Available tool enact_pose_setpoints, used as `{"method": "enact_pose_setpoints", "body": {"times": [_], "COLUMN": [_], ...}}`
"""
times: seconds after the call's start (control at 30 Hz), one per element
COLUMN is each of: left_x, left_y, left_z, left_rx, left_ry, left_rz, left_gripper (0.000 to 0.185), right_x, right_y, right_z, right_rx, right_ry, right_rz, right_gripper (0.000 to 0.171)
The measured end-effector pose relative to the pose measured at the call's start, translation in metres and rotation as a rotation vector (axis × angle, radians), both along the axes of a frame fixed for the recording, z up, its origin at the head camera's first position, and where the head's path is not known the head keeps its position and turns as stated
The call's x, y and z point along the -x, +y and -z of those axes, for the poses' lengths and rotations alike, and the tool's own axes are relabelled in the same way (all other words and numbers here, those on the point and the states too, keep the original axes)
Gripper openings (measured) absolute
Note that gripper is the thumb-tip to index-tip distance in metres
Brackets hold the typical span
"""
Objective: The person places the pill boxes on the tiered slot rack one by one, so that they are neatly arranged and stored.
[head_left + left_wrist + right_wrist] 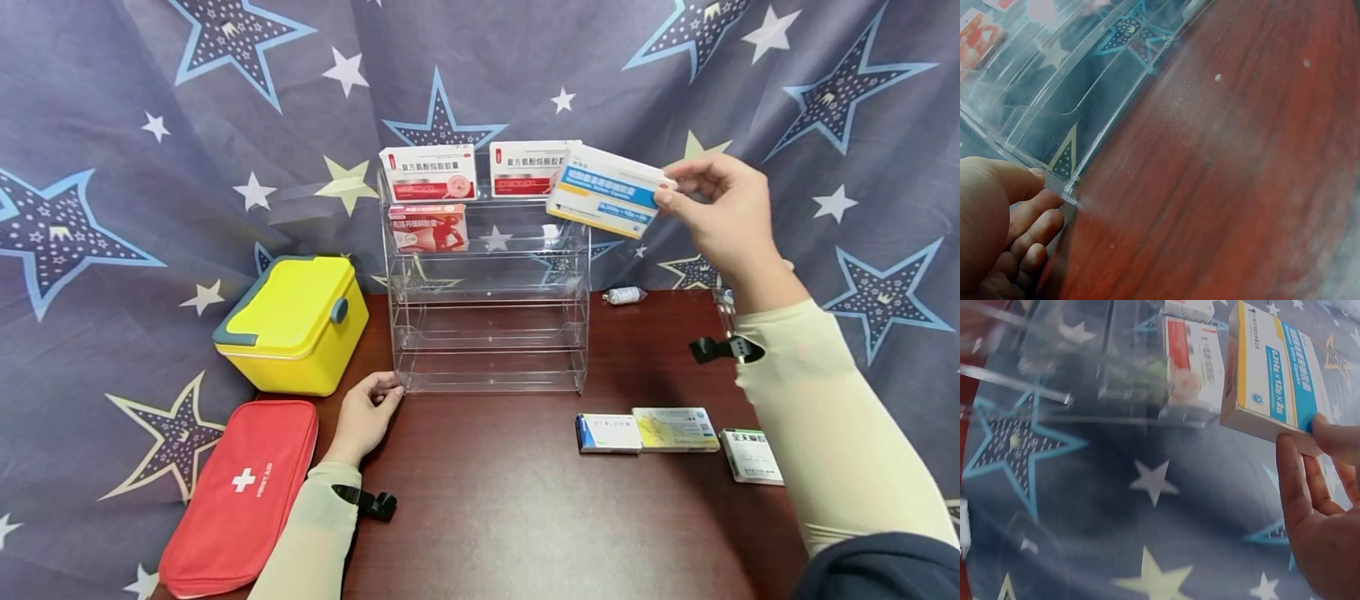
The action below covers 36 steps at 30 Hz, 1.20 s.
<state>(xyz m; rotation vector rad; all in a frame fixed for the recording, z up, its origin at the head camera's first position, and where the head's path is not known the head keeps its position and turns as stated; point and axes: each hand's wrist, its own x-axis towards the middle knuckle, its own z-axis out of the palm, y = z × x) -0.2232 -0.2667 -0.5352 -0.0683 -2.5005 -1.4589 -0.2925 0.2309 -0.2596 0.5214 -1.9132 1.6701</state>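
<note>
My right hand (708, 200) pinches one end of a white box with blue and yellow bands (606, 190), holding it in the air by the top right corner of a clear acrylic tiered rack (487, 333). In the right wrist view the same box (1272, 375) sits between thumb and fingers (1294, 481). Two red-and-white boxes (429, 173) (525, 167) stand on the rack's top tier, and an orange-red one (427, 227) on the tier below. My left hand (367, 412) rests on the table, its fingers (1035, 215) touching the rack's lower left corner (1069, 187).
A yellow lidded case (296, 321) stands left of the rack, with a red first-aid pouch (236, 492) in front of it. Three small boxes (609, 432) (675, 428) (752, 455) lie on the dark red table (487, 500) at front right. A small vial (622, 295) lies behind.
</note>
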Motion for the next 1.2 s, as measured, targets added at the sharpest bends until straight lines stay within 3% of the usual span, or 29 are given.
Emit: {"method": "enact_pose_setpoints", "body": {"times": [0.13,0.3,0.47,0.67,0.9,1.2], "left_x": [-0.001,-0.001,-0.001,0.0,-0.001,-0.001], "left_y": [0.0,-0.002,-0.002,-0.001,0.001,0.0], "left_z": [-0.002,-0.004,-0.002,-0.003,-0.003,-0.003], "left_rx": [0.001,0.0,0.006,0.001,0.012,0.004], "left_ry": [-0.006,-0.011,-0.017,-0.018,-0.016,0.002], "left_rz": [0.005,0.013,0.008,0.008,0.006,0.003], "left_gripper": [0.023,0.023,0.023,0.022,0.022,0.02], "right_x": [0.014,0.031,0.046,0.057,0.065,0.058], "right_y": [-0.023,-0.05,-0.069,-0.076,-0.077,-0.086], "right_z": [-0.012,-0.021,-0.02,-0.013,-0.001,0.007], "right_rx": [0.04,-0.028,-0.075,-0.186,-0.261,-0.513], "right_ry": [0.012,-0.02,-0.081,-0.121,-0.147,-0.093], "right_rz": [-0.047,-0.019,-0.002,0.082,0.144,0.269], "right_gripper": [0.021,0.017,0.015,0.014,0.013,0.012]}}
